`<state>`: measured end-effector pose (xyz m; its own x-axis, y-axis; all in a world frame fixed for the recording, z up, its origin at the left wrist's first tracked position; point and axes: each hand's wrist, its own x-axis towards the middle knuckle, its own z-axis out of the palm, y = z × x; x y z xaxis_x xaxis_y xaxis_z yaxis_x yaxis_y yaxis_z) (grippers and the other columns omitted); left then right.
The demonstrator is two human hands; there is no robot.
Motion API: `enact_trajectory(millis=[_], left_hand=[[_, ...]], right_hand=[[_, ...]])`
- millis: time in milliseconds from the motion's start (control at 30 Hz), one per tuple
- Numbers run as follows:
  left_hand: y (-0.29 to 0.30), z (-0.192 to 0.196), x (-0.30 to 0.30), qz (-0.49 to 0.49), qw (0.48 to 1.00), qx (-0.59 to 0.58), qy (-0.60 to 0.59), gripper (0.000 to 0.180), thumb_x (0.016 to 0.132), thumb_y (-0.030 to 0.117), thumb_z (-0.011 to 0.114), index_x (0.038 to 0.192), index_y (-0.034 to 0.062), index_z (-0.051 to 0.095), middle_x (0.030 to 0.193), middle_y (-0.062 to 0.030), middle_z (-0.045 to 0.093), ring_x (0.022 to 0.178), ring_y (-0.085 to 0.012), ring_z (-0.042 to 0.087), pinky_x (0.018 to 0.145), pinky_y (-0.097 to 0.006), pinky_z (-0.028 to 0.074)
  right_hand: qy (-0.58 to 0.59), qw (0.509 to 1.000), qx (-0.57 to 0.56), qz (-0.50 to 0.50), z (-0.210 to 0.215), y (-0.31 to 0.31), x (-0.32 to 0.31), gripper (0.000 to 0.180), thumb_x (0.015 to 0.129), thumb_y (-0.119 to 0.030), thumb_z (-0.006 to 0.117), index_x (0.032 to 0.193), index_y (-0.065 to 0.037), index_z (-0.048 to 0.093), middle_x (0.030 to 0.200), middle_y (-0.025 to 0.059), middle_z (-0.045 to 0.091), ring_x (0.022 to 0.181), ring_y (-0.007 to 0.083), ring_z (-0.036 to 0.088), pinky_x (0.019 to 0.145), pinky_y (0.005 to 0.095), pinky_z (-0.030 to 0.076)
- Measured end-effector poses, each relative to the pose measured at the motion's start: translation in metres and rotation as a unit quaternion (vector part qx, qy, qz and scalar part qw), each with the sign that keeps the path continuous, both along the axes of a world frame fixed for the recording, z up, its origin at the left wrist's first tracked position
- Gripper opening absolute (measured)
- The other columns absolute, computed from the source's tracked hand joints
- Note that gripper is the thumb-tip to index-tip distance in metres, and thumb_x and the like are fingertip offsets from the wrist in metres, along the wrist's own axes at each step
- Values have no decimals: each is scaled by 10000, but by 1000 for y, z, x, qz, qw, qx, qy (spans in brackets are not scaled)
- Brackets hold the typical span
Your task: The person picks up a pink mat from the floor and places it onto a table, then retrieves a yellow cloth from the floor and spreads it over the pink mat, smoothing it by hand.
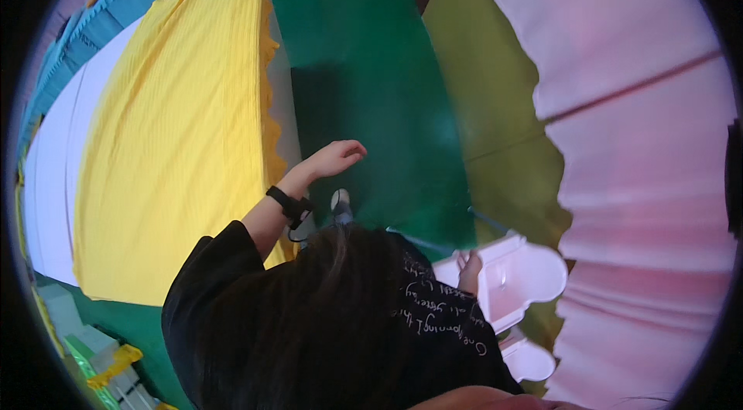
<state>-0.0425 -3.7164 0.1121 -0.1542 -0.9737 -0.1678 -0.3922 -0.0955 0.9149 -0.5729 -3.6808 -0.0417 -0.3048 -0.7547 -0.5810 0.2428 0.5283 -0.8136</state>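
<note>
My left hand [339, 156] reaches out over the green floor, beside the scalloped edge of a yellow cloth [178, 131]. It holds nothing, and its fingers are loosely bent with gaps showing. A black band with a small device [289, 206] is strapped round the left wrist. Low at my right side, my right hand [469, 269] is closed at the edge of a pale pink plastic chair [511, 286] with thin metal legs. The black shirt hides part of this hand and of the chair.
Pink ruffled covers [642, 139] line the right side. Beyond the yellow cloth lie white bedding [62, 170] and blue covers [116, 23]. A second pink chair [528, 360] stands low at the right. Yellow ribbon [116, 367] hangs at the lower left. One shoe [340, 197] shows on the floor.
</note>
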Motion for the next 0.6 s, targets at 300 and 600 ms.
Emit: enact_trajectory(millis=[300, 600], left_hand=[[-66, -6, 103, 189, 980, -30, 43, 172, 846, 77, 459, 973, 12, 554, 812, -72, 601, 751, -131, 556, 692, -262, 453], [-103, 0, 157, 372, 903, -118, 181, 151, 832, -36, 416, 865, 6, 557, 794, -42, 577, 792, -108, 553, 733, -232, 439]], right_hand=[[36, 989, 125, -77, 21, -95, 29, 396, 840, -281, 463, 1147, -33, 429, 1074, 107, 483, 980, 262, 524, 737, 368, 460], [-26, 992, 104, -65, 20, -224, 88, 433, 850, -302, 441, 1185, -32, 395, 1123, 106, 464, 1019, 267, 501, 771, 380, 445]])
